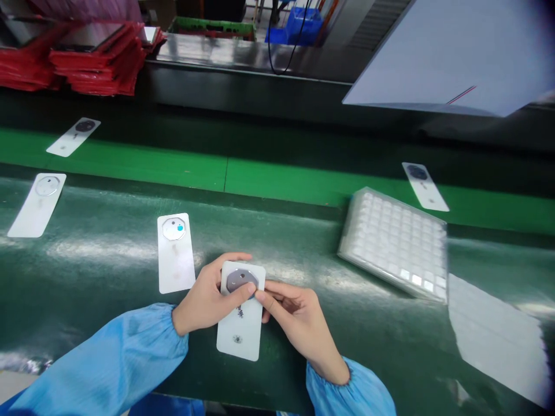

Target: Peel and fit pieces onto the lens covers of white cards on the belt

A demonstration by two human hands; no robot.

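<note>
— So, what has the left hand [203,294] got?
— A white card [240,341], gripped near its top, with the fingers curled behind it and the thumb lying across a dark grey disc [237,280] on its face.

— And the right hand [299,323]?
— Nearly closed. Thumb and forefinger pinch the card's right edge just beside that disc, and the other fingers fold in.

— Where's the card, then?
— Over a glossy green tabletop [87,300], between the two blue sleeves [99,364]. Two dark marks show on its lower half.

— Anything close by?
— Just to the left, a second card [176,254] lies flat, carrying a clear round piece [174,229] with a blue dot. Further right sits a clear tray of white blocks [392,242], blurred by motion.

— And beyond that?
— Stacked red packets [99,60] and a blue crate [295,29], both well apart from the hands.
</note>
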